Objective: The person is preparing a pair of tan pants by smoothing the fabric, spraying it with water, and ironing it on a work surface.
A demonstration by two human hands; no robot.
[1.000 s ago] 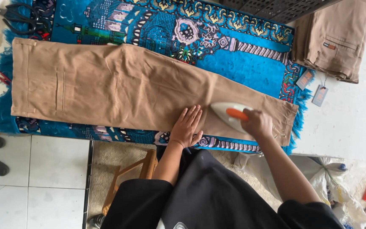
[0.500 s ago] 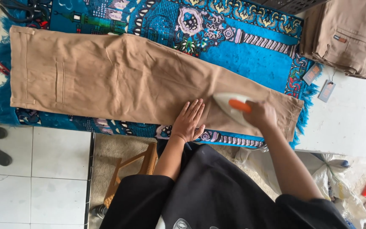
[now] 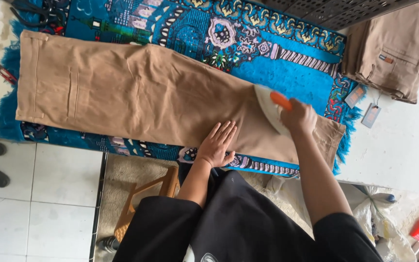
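Far left edge: red-handled snips (image 3: 2, 73) on the white worktop (image 3: 403, 145). Tan cotton trousers (image 3: 136, 104) lie flat across a turquoise patterned fringed rug (image 3: 292, 73), mid-frame. Left hand (image 3: 217, 144), fingers spread, presses flat on the trouser leg at lower centre. Right hand (image 3: 299, 116) is closed around the orange handle of a white iron (image 3: 270, 107) resting on the leg. Upper right: folded tan trousers (image 3: 394, 48); two rectangular hang tags (image 3: 363, 106), brown-grey, lie just below.

right hand (image 3: 299, 116) grips iron (image 3: 270, 107) on tan trousers (image 3: 136, 97) — left hand (image 3: 217, 145) flat.
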